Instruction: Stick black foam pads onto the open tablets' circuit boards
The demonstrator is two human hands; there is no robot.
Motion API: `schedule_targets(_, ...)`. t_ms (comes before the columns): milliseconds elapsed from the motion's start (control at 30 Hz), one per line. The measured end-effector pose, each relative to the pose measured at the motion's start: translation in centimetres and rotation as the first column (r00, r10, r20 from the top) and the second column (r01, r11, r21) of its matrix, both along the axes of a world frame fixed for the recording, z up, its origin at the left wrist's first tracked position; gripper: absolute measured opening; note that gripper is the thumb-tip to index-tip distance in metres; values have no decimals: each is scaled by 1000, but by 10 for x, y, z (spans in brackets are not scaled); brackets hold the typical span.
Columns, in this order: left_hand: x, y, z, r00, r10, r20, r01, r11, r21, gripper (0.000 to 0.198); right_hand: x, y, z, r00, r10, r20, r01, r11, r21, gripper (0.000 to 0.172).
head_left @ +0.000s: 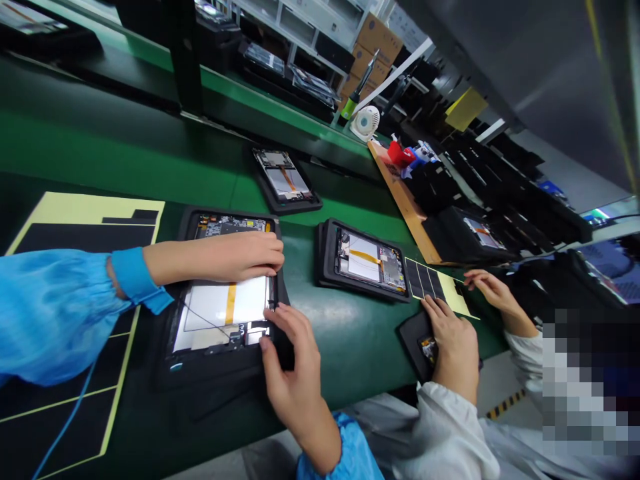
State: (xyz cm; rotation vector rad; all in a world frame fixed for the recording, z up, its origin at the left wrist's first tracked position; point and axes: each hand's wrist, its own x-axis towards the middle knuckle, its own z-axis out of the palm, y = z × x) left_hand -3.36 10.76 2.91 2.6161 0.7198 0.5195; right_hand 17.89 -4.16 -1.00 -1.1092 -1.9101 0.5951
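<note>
An opened tablet (210, 300) lies in a black foam tray before me, its white battery, orange tape strip and circuit board showing. My left hand (245, 255) reaches across its upper part, fingers together and laid down at the right edge. At the lower right edge of the same tablet is my right hand (296, 363), thumb and fingers apart, fingertips touching the rim. A thin dark wire runs over the battery. The blue wrist strap (137, 277) sits round my left wrist. Whether anything small lies under my fingertips is hidden.
Two more opened tablets in black trays lie beyond, one at the back (283, 175) and one to the right (370, 263). Yellow-backed black adhesive sheets (100, 203) lie at left. A co-worker's hands (455, 343) work over another tray at right. A wooden board (405, 207) stands behind.
</note>
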Motion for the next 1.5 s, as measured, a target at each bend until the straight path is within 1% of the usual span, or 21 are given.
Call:
schedule_targets(67,1,-6,7,998,52,-19,-51,998,27,45,0,0,1,1000,-7,15,7,1000,-6,44)
schedule_targets(167,2,-12,14,987,162,-21,-160,984,81,63,0,-1,2,998,-35,55,33,999,33,46)
schedule_targets(200,2,-11,14,982,185,-24,-182,977,108,65,0,-1,2,997,-36,63,33,998,46,46)
schedule_targets(267,0,-6,10,982,187,-40,-178,969,169,66,0,-2,2,997,-20,76,15,998,63,48)
schedule_targets(333,-1,0,3,983,168,-69,-150,965,214,62,1,-3,2,995,4,103,-14,996,91,52)
schedule_targets(400,-3,0,-4,986,146,-78,-124,964,234,56,2,-2,3,989,27,148,-45,992,120,57)
schedule_targets(500,-3,-13,-9,998,65,-11,-61,973,223,48,3,0,3,982,32,188,-58,990,131,59)
schedule_targets(567,-2,-24,-10,997,-37,70,26,988,153,41,4,1,2,985,-1,174,-24,990,142,57)
schedule_targets(633,-1,-33,-9,979,-148,143,142,989,48,38,4,1,2,987,-32,156,6,986,164,55)
schedule_targets(700,0,-37,-8,961,-209,183,224,973,-63,38,4,1,1,987,-47,153,19,983,181,52)
schedule_targets(733,0,-37,-7,959,-214,188,236,966,-107,37,3,1,1,987,-50,155,20,982,188,51)
schedule_targets(833,2,-34,-3,971,-188,146,212,963,-168,33,3,1,1,985,-57,163,24,980,195,49)
schedule_targets(933,5,-29,2,971,-215,109,230,962,-149,28,3,0,1,986,-47,163,14,980,197,50)
schedule_targets(1033,8,-22,5,963,-248,109,262,955,-139,27,3,-1,1,987,-40,157,6,976,216,50)
schedule_targets(1133,9,-15,5,955,-267,131,285,948,-144,30,3,0,2,984,-34,174,-7,973,233,47)
schedule_targets(1233,8,-8,3,956,-267,122,283,949,-139,31,4,0,1,984,-30,176,-14,970,242,46)
schedule_targets(1400,5,-2,2,963,-245,109,257,960,-116,29,4,-1,0,981,-117,156,82,973,217,47)
schedule_targets(1500,2,0,2,963,-241,124,251,965,-73,27,4,0,1,981,-67,183,29,979,204,43)
